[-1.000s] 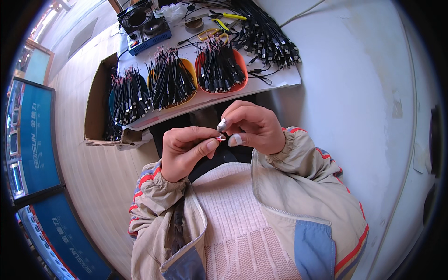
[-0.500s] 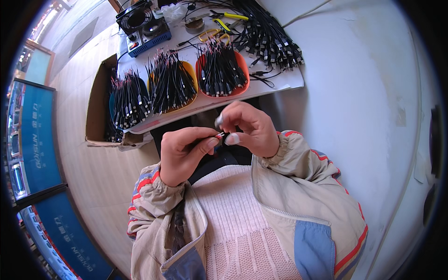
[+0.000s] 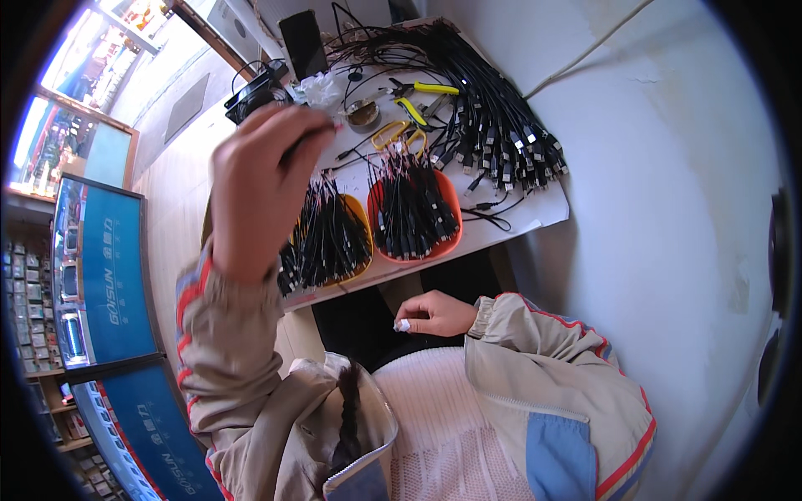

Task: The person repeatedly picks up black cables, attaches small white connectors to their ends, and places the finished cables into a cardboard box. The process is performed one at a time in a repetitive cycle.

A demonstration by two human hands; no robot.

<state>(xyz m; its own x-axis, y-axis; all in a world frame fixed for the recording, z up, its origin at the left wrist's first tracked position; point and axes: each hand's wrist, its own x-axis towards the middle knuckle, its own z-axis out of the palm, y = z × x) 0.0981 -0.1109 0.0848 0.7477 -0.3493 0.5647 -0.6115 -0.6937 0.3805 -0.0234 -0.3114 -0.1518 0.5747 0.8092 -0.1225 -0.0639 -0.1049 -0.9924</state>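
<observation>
Left hand: raised high over the left end of the white table (image 3: 535, 219), motion-blurred; the left hand (image 3: 259, 184) has fingertips pinched on a small reddish bit (image 3: 338, 128), too blurred to say more.
Right hand: low, over the dark lap (image 3: 355, 324), just in front of the sweater; the right hand (image 3: 441, 315) has bent fingers and a white wrap (image 3: 404, 325) near the tips. Can't tell if it grips anything.
Orange-red container: middle of the near table edge; the orange-red container (image 3: 456, 232) holds upright black cables (image 3: 413, 213), reddish wire ends up, plugs down.
Yellow container: just left of it; the yellow container (image 3: 365, 224) holds a similar bunch (image 3: 326, 238), partly behind the left hand and sleeve.
Cable pile: back right of table; the loose cable pile (image 3: 489, 100) fans out, plugs toward the near edge.
Stray cable: one looped black cable (image 3: 493, 219) lies right of the orange-red container.
Tools: yellow-handled pliers (image 3: 434, 88) beside the pile; yellow-looped scissors (image 3: 390, 134) behind the containers.
Round tin: left of the tools; the round tin (image 3: 362, 125) has brownish contents.
Back left: crumpled clear plastic (image 3: 320, 90), dark upright slab (image 3: 303, 46), black device (image 3: 251, 96) partly hidden by the left hand.
Clothing: beige jacket (image 3: 535, 367), red-striped sleeves, pale knit sweater (image 3: 430, 401).
</observation>
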